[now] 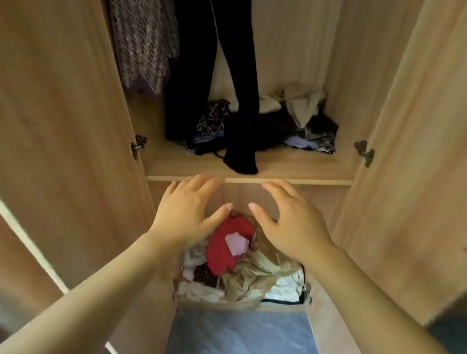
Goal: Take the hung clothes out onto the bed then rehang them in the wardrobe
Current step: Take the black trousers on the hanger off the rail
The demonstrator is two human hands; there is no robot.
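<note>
I face an open wooden wardrobe (290,56). Inside hang a patterned purple-brown garment (142,37) at the left and long black clothes (207,64) beside it, their hems reaching the shelf (255,164). The hanging rail is out of view. My left hand (188,212) and my right hand (287,222) are stretched out side by side in front of the shelf's front edge, fingers spread and relaxed, holding nothing. Both are apart from the hung clothes.
Crumpled clothes (300,118) lie heaped on the shelf behind the black hems. Below the shelf a compartment holds a pile with a red garment (227,245) and beige cloth. The left door (52,109) and right door (423,134) stand open. Grey floor (237,340) shows below.
</note>
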